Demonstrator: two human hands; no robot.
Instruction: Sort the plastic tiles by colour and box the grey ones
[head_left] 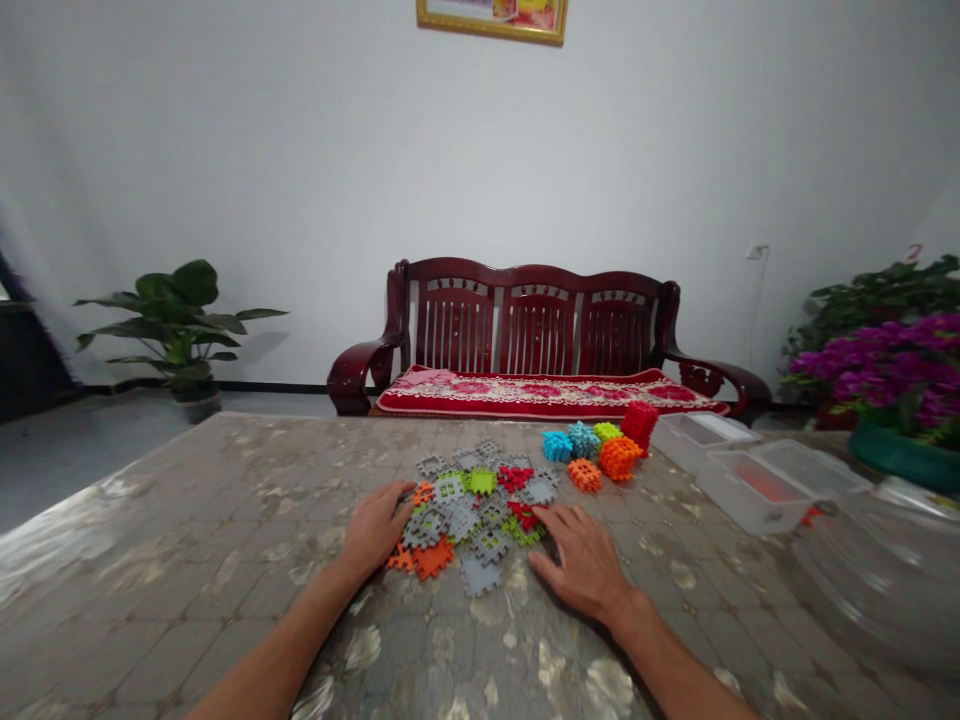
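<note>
A loose pile of flat interlocking puzzle tiles [460, 517] in grey, green, red and orange lies between my two hands. My left hand [377, 525] rests at the pile's left edge, beside orange tiles [433, 558], its fingers stretched out and holding nothing I can see. At the right edge is my right hand [583, 560], fingers apart, the fingertips touching or very near a red tile [523, 515]. Behind the pile to the right stand assembled blocks: a blue one [557, 446], orange ones [620, 458], a green one and a tall red one [640, 427].
Clear plastic boxes [754, 492] and a large transparent container [889, 575] stand on the table's right side. Purple flowers in a teal pot [907, 450] are at the far right. Beyond the patterned table [247, 500] is a wooden bench [536, 320]; a potted plant [180, 320] stands left.
</note>
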